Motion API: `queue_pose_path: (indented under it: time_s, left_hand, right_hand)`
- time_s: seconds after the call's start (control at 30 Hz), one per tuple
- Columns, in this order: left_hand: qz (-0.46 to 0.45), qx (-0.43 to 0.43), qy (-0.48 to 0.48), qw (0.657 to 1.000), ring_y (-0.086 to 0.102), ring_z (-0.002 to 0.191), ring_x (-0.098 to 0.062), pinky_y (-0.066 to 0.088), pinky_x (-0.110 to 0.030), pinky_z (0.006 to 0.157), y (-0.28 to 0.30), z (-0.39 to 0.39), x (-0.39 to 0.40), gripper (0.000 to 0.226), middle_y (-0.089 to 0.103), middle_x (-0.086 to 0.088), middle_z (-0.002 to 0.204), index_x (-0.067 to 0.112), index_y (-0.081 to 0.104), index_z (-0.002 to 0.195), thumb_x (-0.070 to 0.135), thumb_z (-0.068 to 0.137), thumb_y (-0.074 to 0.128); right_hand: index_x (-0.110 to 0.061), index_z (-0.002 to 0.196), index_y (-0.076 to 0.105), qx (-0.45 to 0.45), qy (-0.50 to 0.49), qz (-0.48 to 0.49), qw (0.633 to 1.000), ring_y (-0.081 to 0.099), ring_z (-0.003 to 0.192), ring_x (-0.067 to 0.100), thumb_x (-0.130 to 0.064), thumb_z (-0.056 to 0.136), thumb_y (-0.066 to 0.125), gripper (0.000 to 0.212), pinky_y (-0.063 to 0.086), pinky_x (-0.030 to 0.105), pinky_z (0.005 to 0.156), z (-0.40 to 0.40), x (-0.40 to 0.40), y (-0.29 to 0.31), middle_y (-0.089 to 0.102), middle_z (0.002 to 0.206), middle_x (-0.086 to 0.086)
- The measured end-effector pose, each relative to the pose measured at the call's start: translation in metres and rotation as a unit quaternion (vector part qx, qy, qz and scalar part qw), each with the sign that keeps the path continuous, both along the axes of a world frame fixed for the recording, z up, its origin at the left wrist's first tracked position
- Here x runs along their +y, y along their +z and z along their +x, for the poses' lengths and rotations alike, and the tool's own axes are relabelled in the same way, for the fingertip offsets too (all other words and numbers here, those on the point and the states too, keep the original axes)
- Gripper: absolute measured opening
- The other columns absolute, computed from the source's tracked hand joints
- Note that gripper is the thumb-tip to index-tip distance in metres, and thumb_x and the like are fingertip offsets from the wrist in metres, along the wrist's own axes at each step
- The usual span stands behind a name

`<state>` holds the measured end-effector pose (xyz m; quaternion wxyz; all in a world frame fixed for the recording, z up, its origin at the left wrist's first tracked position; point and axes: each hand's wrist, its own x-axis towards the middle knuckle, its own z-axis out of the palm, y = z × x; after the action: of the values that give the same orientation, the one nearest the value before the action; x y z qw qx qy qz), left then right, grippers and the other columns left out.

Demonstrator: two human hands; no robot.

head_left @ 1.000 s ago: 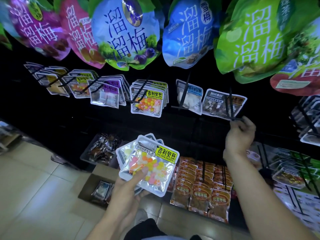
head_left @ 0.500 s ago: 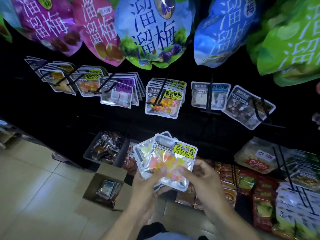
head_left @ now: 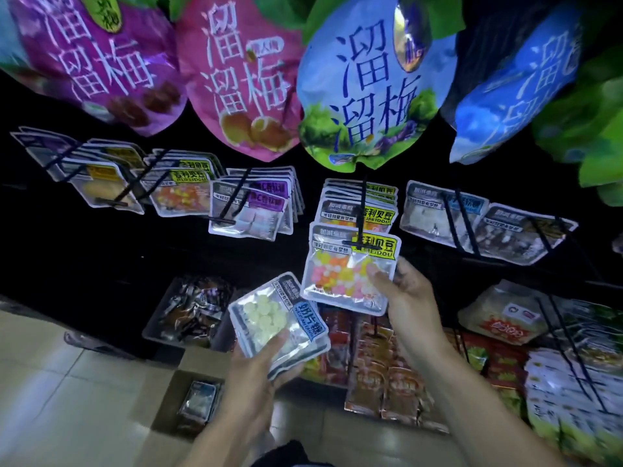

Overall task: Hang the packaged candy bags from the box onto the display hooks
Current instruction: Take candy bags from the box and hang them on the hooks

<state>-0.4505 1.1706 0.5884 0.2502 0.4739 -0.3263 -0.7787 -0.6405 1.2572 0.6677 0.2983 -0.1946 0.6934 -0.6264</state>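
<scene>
— What's changed since a moment ago?

— You've split the stack. Your right hand (head_left: 403, 293) has lifted the jelly bean bag (head_left: 349, 266) off the pile and now pinches its lower right corner, top edge raised to the tip of the jelly bean hook (head_left: 362, 210).

— And your left hand (head_left: 256, 372)?

— Below and left of that hook, it grips the remaining bags, a milk tablet bag (head_left: 278, 320) now on top.

— What does that mean for the task?

— I'd say one bag is about to be threaded; several remain, plus those in the box (head_left: 168, 409), far below-left of the hook.
</scene>
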Motion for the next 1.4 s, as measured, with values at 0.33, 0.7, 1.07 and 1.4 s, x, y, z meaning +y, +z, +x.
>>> queue_pose_path:
  time_s: [0.33, 0.7, 1.07, 1.4]
  left_hand:
    - [0.0, 0.034, -0.066, 0.997, 0.078, 0.091, -0.024, 0.064, -0.038, 0.065, -0.002, 0.006, -0.05, 0.041, 0.081, 0.001, 0.1, 0.021, 0.065, 0.118, 0.008, 0.081, 0.076]
    - [-0.003, 0.041, -0.064, 0.997, 0.077, 0.098, -0.028, 0.064, -0.039, 0.067, -0.01, 0.013, -0.058, 0.041, 0.079, 0.0, 0.109, 0.028, 0.063, 0.119, 0.006, 0.087, 0.074]
    - [0.0, 0.05, -0.026, 0.998, 0.076, 0.101, -0.036, 0.064, -0.041, 0.07, -0.009, 0.008, -0.042, 0.044, 0.077, -0.01, 0.116, 0.02, 0.06, 0.132, 0.015, 0.09, 0.072]
    - [-0.004, 0.055, 0.027, 0.998, 0.079, 0.086, -0.027, 0.062, -0.033, 0.054, 0.02, 0.008, -0.019, 0.031, 0.081, -0.004, 0.104, 0.013, 0.062, 0.13, 0.019, 0.1, 0.059]
  right_hand:
    - [-0.02, 0.11, 0.072, 0.003, -0.103, 0.003, 0.995, 0.073, 0.1, 0.012, -0.016, 0.103, 0.057, 0.016, 0.054, 0.038, 0.097, 0.022, -0.005, -0.007, 0.078, 0.106, -0.004]
    - [-0.02, 0.116, 0.071, -0.008, -0.119, -0.014, 0.993, 0.074, 0.106, 0.014, -0.013, 0.103, 0.057, 0.02, 0.052, 0.031, 0.091, 0.027, -0.011, -0.003, 0.078, 0.112, -0.002]
    - [-0.029, 0.108, 0.071, 0.052, -0.104, 0.037, 0.992, 0.07, 0.096, 0.009, -0.013, 0.105, 0.058, 0.021, 0.051, 0.036, 0.091, -0.026, -0.04, -0.022, 0.074, 0.098, -0.014]
    - [-0.027, 0.102, 0.06, 0.013, -0.165, 0.039, 0.985, 0.064, 0.086, 0.007, -0.02, 0.092, 0.076, 0.02, 0.051, 0.029, 0.086, -0.03, -0.035, -0.052, 0.066, 0.1, -0.003]
